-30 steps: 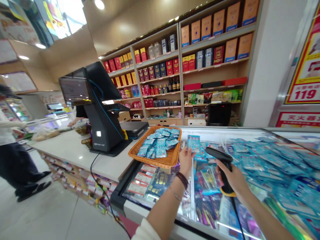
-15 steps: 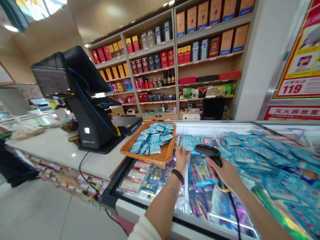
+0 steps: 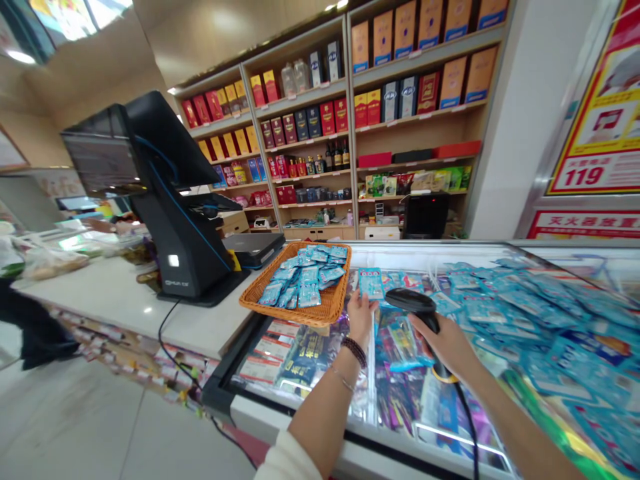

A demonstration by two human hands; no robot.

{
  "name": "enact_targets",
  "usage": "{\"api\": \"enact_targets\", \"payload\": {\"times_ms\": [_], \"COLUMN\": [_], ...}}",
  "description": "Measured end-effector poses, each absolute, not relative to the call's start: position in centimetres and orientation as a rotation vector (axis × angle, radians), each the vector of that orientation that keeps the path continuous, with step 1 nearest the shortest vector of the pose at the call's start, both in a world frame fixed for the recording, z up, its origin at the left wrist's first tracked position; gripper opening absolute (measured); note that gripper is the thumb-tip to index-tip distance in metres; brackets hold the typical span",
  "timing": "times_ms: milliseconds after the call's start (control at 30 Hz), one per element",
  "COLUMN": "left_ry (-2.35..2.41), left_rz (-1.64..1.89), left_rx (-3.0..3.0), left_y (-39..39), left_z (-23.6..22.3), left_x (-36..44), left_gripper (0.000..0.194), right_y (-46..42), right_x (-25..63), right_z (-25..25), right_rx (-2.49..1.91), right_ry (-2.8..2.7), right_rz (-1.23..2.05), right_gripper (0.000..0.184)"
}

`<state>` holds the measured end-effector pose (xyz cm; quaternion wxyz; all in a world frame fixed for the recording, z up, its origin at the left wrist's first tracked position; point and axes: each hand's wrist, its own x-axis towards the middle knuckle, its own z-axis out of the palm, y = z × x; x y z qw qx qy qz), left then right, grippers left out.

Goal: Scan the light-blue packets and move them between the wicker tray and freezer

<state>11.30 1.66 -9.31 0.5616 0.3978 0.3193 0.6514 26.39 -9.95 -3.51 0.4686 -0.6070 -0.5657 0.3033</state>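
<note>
My left hand (image 3: 361, 320) is closed on the lower edge of a small blue packet (image 3: 371, 281), held up over the glass top. My right hand (image 3: 447, 340) grips the handle of a black barcode scanner (image 3: 414, 301), its head turned left toward that packet. A cable (image 3: 467, 427) runs down from the handle. To the left of my left hand, a woven basket (image 3: 327, 317) carries a heap of similar blue packets (image 3: 307, 275). Many more blue packets (image 3: 525, 303) lie spread over the glass on the right.
A freezer (image 3: 280, 427) with a glass top holds packaged goods below my hands. On the white counter (image 3: 200, 330) at left stand a black checkout terminal (image 3: 175, 220) and a flat scale (image 3: 253, 248). Shelves of boxes (image 3: 310, 127) line the back wall. A person's dark trouser leg (image 3: 35, 327) shows at far left.
The packet and both hands have shifted very slightly left. The scanner and the packet stay in the same hands. At far left, the person's leg has moved a little.
</note>
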Motion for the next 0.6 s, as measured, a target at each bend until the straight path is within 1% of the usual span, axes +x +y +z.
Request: {"api": "enact_targets", "payload": {"times_ms": [200, 433, 600], "left_ry": [0.810, 0.828, 0.783], "left_rz": [1.524, 1.467, 1.418], "left_rx": [0.992, 1.059, 1.089], "left_y": [1.2, 0.6, 0.4], "left_z": [-8.9, -8.4, -8.8], "left_x": [11.4, 12.4, 15.3], "left_gripper": [0.039, 0.054, 0.057], "right_y": [-9.2, -10.2, -12.4], "right_x": [28.0, 32.8, 37.3], "right_z": [-4.6, -4.9, -4.3], "right_rx": [-1.469, -1.452, -1.485], "right_ry": [-1.355, -1.142, -1.020], "right_rz": [0.704, 0.584, 0.481], "right_gripper": [0.044, 0.044, 0.046]}}
